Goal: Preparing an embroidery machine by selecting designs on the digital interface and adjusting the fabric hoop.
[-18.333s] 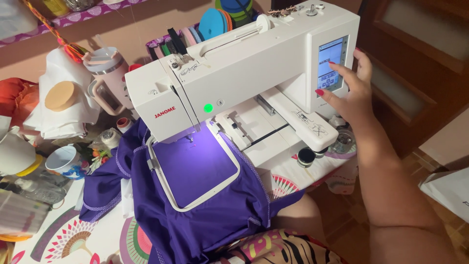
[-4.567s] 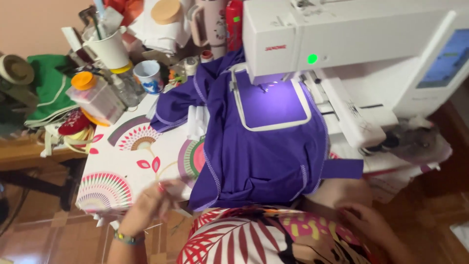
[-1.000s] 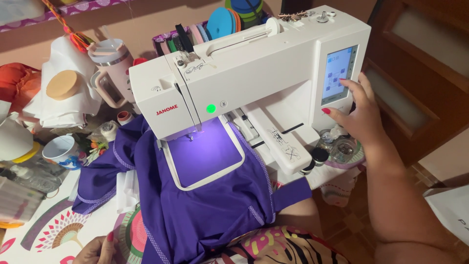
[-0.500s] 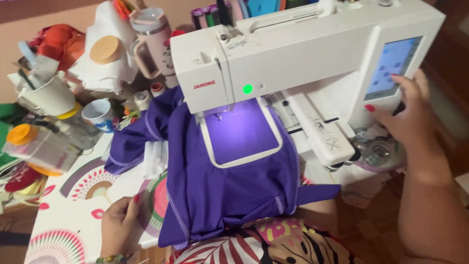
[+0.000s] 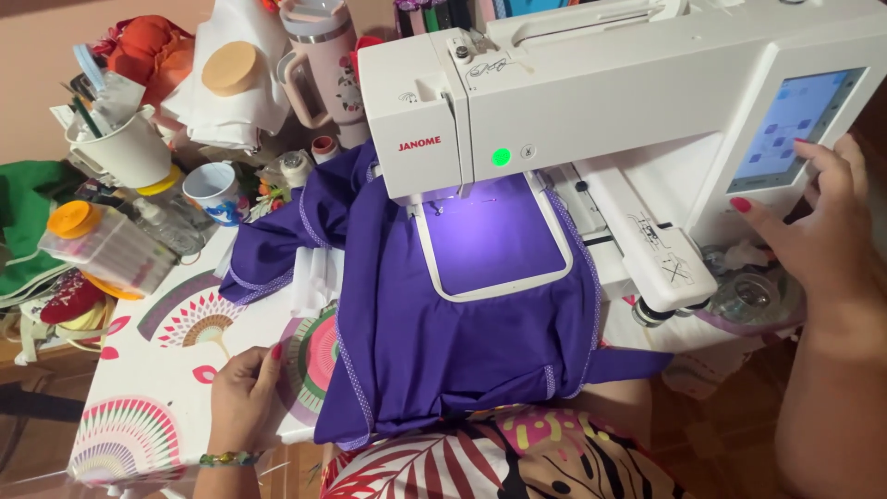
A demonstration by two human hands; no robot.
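Note:
A white embroidery machine (image 5: pixel 591 102) stands at the upper right, its green light on. Purple fabric (image 5: pixel 462 342) is stretched in a white hoop (image 5: pixel 494 242) under the lit needle and hangs over the table's front edge. My right hand (image 5: pixel 813 231) is at the machine's blue touch screen (image 5: pixel 793 125), fingers spread, one fingertip on the screen's right edge. My left hand (image 5: pixel 242 393) rests on the patterned tablecloth (image 5: pixel 139 370) at the front edge, just left of the fabric, fingers curled and holding nothing that I can see.
Clutter fills the far left: a white cup of tools (image 5: pixel 120 148), a small blue-and-white mug (image 5: pixel 214 191), a clear box with an orange lid (image 5: pixel 106 248), a pink tumbler (image 5: pixel 319 55), white cloth, green cloth (image 5: pixel 23 222). A glass jar (image 5: pixel 744 296) sits beneath the screen.
My view has shifted left and closer. My left hand moved a little right along the table edge toward the fabric. My right hand stays at the screen.

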